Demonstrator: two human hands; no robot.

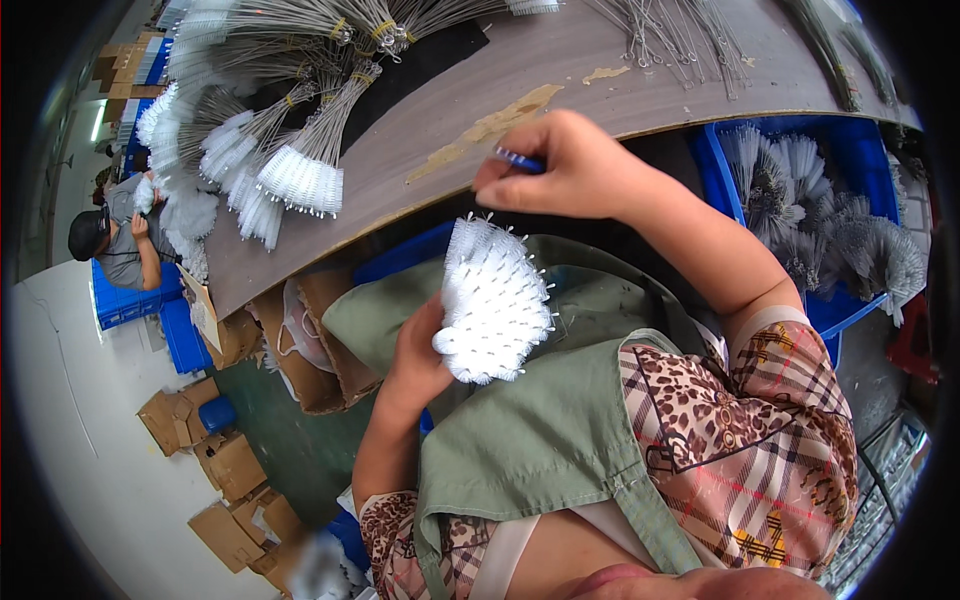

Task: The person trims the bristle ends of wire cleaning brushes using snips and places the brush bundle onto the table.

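A bundle of white-bristled tube brushes (495,310) rests in my left hand (420,350), whose fingers are wrapped round it, partly hidden behind the bristles. The brush tips face up in a rounded cluster, and their wire stems are hidden. Above the bundle, close to the table's front edge, my right hand (575,170) is closed on a slim blue pen-like tool (520,160). Only part of that tool shows between the fingers, so its exact kind is unclear. My right hand and the brush tips are apart.
Tied brush bundles (303,180) lie at the left of the table (440,110), loose looped wires (680,40) farther right. A blue crate (715,170) of brushes stands at right. Cardboard boxes (235,465) sit at lower left. A co-worker (125,230) is at far left.
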